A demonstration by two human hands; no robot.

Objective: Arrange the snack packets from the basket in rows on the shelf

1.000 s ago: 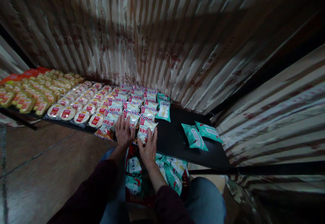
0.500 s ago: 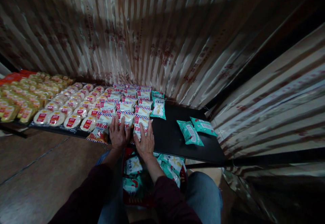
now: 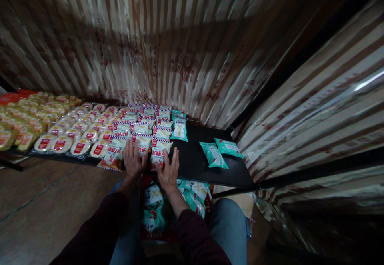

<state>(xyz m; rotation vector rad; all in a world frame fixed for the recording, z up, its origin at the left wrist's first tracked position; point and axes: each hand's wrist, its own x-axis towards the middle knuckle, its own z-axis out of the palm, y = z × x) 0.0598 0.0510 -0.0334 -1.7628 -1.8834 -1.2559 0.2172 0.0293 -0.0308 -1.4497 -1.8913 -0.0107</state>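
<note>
Left hand (image 3: 132, 160): flat, fingers spread and released, grasping nothing; palm at the front edge of the shelf (image 3: 195, 165), fingertips on the front row of white packets (image 3: 141, 129).
Right hand (image 3: 169, 169): flat too, fingers open, pressing rather than gripping.
Front white packet (image 3: 158, 149): on the shelf between both hands, right edge under the right fingertips.
Teal packets (image 3: 213, 155) on the shelf: four (two touching, well apart to the right; two beside the white rows).
White rows: three columns, total unreadable at the back.
</note>
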